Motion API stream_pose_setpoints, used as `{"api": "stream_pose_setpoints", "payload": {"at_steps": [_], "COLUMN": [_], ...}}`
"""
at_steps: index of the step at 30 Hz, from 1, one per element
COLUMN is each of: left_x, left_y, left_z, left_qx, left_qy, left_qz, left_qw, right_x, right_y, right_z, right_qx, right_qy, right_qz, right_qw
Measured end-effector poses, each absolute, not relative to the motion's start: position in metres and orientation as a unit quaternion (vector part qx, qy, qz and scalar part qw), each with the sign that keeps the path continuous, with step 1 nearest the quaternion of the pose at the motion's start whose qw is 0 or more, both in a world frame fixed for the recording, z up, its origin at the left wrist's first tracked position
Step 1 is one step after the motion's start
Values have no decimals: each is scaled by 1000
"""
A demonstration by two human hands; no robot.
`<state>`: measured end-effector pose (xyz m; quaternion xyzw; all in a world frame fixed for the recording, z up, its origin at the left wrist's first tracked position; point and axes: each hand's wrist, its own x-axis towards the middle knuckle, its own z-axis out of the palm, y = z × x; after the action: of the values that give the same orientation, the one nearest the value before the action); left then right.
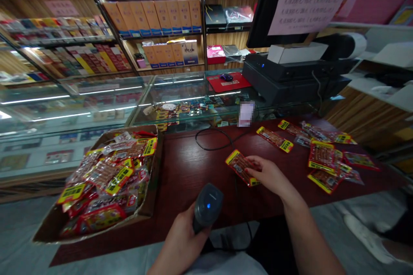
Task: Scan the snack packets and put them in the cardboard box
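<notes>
My left hand (pixel 183 236) is wrapped round the handle of a black barcode scanner (pixel 209 208), whose blue light glows on top. The scanner's head points forward over the near edge of the dark red table. To its right, my right hand (pixel 267 176) grips the right side of a snack packet (pixel 238 165) with a yellow and red border and brown sticks inside. That packet is tilted and sits just above or on the tabletop; I cannot tell which. A similar snack packet (pixel 275 139) lies flat beyond my right hand.
A cardboard box (pixel 153 189) full of snack packets stands on the left. More packets (pixel 324 157) are heaped at the right. A black cable (pixel 213 149) loops across the table (pixel 180 167). Behind are a glass display counter (pixel 138 116) and a black monitor (pixel 263 13). Someone's shoe (pixel 366 236) shows at lower right.
</notes>
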<state>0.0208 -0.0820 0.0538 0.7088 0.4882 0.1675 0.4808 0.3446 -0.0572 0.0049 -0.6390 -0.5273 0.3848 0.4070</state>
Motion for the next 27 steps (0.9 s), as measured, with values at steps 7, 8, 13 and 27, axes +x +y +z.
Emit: {"api": "stream_pose_setpoints", "payload": {"at_steps": [7,8,13,27], "left_x": [22,21,17,8], "left_y": [-83,-84,-88,-113], "left_z": [56,57,59,62], "left_qx": [711,710,709,711], "left_qy": [465,466,475,501], "left_qz": [172,170,172,174], "left_qw": [499,499,492,461], "right_x": [329,326,317,302], "right_y": [-40,-39,-37,-36], "right_z": [23,23,24,25], "right_qx": [-609,-607,-599,-571], "right_qy": [-612,-616,-612,-602], "right_qz": [384,385,406,444], "right_qw": [327,321,319,339]}}
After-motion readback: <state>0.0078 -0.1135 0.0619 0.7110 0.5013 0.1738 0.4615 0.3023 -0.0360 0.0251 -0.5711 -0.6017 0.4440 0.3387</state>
